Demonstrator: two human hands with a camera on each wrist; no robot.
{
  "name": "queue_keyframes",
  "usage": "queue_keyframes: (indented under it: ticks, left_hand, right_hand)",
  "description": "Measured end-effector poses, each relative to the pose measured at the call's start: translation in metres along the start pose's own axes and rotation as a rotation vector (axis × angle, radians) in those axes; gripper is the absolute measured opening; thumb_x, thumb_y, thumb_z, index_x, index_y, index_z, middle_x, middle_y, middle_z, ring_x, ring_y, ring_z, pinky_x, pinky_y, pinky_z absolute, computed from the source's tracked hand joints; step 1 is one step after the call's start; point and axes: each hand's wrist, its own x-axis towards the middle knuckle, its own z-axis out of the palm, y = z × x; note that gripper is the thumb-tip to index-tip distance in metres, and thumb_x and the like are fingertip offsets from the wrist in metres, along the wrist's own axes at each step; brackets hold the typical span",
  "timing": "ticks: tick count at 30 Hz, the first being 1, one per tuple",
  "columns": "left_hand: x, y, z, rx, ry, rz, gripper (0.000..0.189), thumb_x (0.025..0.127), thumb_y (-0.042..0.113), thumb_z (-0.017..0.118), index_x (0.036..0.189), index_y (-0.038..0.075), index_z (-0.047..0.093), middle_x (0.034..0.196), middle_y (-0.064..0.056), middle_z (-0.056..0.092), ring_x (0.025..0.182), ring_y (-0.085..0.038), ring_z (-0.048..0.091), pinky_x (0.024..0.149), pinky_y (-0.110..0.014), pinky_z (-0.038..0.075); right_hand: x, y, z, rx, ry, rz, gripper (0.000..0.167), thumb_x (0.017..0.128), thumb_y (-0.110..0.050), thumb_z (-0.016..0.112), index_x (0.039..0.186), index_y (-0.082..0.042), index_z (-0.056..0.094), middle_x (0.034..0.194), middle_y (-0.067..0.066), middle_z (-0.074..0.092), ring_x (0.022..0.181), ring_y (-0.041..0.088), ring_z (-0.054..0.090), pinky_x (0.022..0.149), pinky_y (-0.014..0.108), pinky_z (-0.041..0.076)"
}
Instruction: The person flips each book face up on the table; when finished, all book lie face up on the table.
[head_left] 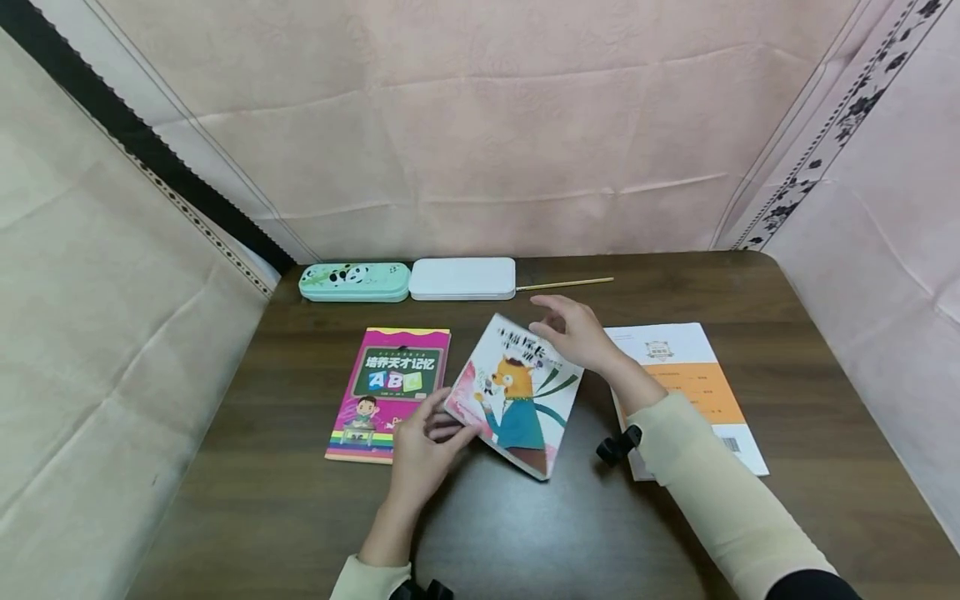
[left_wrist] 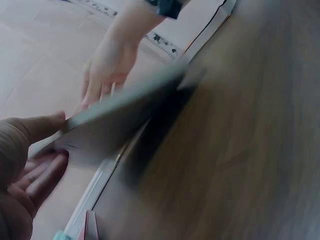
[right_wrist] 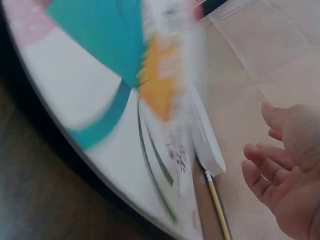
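A picture book (head_left: 517, 400) with an orange fox in a teal dress on its cover is held tilted above the table. My left hand (head_left: 429, 437) pinches its left edge, thumb on the cover and fingers beneath, as the left wrist view also shows with the book (left_wrist: 110, 120) raised off the wood. Near the book's upper right corner, my right hand (head_left: 576, 333) has its fingers loosely bent. In the right wrist view that hand (right_wrist: 285, 170) stands apart from the book, holding nothing.
A pink book (head_left: 405, 367) lies left on the wooden table (head_left: 247, 500). On the right, a white and orange book (head_left: 697, 379) sits partly under the right forearm. Along the back edge are a green panda case (head_left: 354, 283), a white case (head_left: 462, 279) and a pencil (head_left: 566, 284).
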Motion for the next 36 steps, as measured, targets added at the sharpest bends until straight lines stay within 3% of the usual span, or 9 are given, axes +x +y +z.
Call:
queue_keyframes:
  ticks: [4, 7, 9, 15, 21, 25, 30, 36]
  left_hand:
    - [0.0, -0.009, -0.004, 0.297, 0.008, 0.058, 0.027, 0.084, 0.026, 0.086, 0.101, 0.006, 0.079, 0.082, -0.003, 0.073, 0.069, -0.01, 0.067, 0.064, -0.024, 0.058]
    - [-0.002, -0.014, -0.006, 0.508, 0.002, 0.11, 0.023, 0.086, 0.034, 0.083, 0.083, 0.011, 0.081, 0.074, 0.001, 0.073, 0.063, -0.009, 0.063, 0.058, -0.026, 0.052]
    - [-0.002, -0.015, -0.005, 0.55, -0.015, 0.112, 0.024, 0.086, 0.035, 0.083, 0.08, 0.012, 0.081, 0.072, 0.001, 0.073, 0.062, -0.009, 0.063, 0.059, -0.028, 0.053]
    - [0.0, -0.012, -0.001, 0.492, -0.102, 0.047, 0.028, 0.084, 0.032, 0.085, 0.099, 0.01, 0.079, 0.096, -0.003, 0.074, 0.083, -0.017, 0.067, 0.075, -0.034, 0.059]
    - [0.001, -0.014, 0.004, 0.453, -0.226, -0.002, 0.054, 0.078, 0.036, 0.089, 0.119, 0.004, 0.074, 0.126, -0.01, 0.067, 0.116, -0.029, 0.063, 0.098, -0.045, 0.054]
    - [0.002, -0.014, 0.004, 0.44, -0.331, -0.032, 0.069, 0.077, 0.039, 0.09, 0.13, 0.0, 0.067, 0.136, -0.012, 0.061, 0.123, -0.031, 0.058, 0.102, -0.046, 0.05]
    - [0.002, -0.013, 0.003, 0.397, -0.429, -0.066, 0.075, 0.076, 0.029, 0.091, 0.139, 0.001, 0.06, 0.143, -0.01, 0.052, 0.127, -0.028, 0.052, 0.104, -0.043, 0.05]
    - [0.004, -0.014, 0.005, 0.405, -0.475, -0.073, 0.071, 0.08, 0.024, 0.089, 0.141, 0.003, 0.059, 0.146, -0.007, 0.046, 0.124, -0.022, 0.051, 0.101, -0.037, 0.051]
  right_hand:
    - [-0.007, 0.009, 0.0, -0.018, -0.01, 0.005, 0.046, 0.101, -0.019, 0.066, 0.144, -0.008, 0.054, 0.138, 0.013, 0.059, 0.105, 0.024, 0.063, 0.09, 0.045, 0.054]
    - [-0.013, 0.017, -0.002, -0.037, -0.014, 0.01, 0.044, 0.1, -0.018, 0.066, 0.142, -0.006, 0.056, 0.137, 0.015, 0.061, 0.106, 0.025, 0.063, 0.089, 0.045, 0.054]
    - [-0.017, 0.022, -0.005, -0.058, -0.025, 0.018, 0.045, 0.099, -0.017, 0.068, 0.141, -0.004, 0.057, 0.135, 0.017, 0.061, 0.107, 0.027, 0.063, 0.089, 0.045, 0.055]
    - [-0.029, 0.035, -0.012, -0.167, -0.061, 0.058, 0.049, 0.096, -0.016, 0.072, 0.139, 0.003, 0.056, 0.132, 0.021, 0.061, 0.109, 0.033, 0.063, 0.087, 0.048, 0.057]
    - [-0.037, 0.04, -0.015, -0.284, -0.124, 0.114, 0.055, 0.092, -0.018, 0.077, 0.138, 0.006, 0.056, 0.115, 0.02, 0.064, 0.083, 0.025, 0.061, 0.074, 0.042, 0.055]
    - [-0.038, 0.039, -0.014, -0.323, -0.155, 0.121, 0.055, 0.09, -0.018, 0.079, 0.133, 0.008, 0.059, 0.109, 0.02, 0.065, 0.072, 0.02, 0.057, 0.069, 0.039, 0.052]
    - [-0.034, 0.042, -0.011, -0.293, -0.15, 0.117, 0.052, 0.088, -0.014, 0.081, 0.13, 0.01, 0.061, 0.105, 0.019, 0.062, 0.08, 0.024, 0.056, 0.072, 0.039, 0.052]
    - [-0.026, 0.048, -0.006, -0.264, -0.135, 0.109, 0.046, 0.094, -0.011, 0.074, 0.134, 0.008, 0.059, 0.124, 0.024, 0.059, 0.091, 0.029, 0.06, 0.079, 0.043, 0.055]
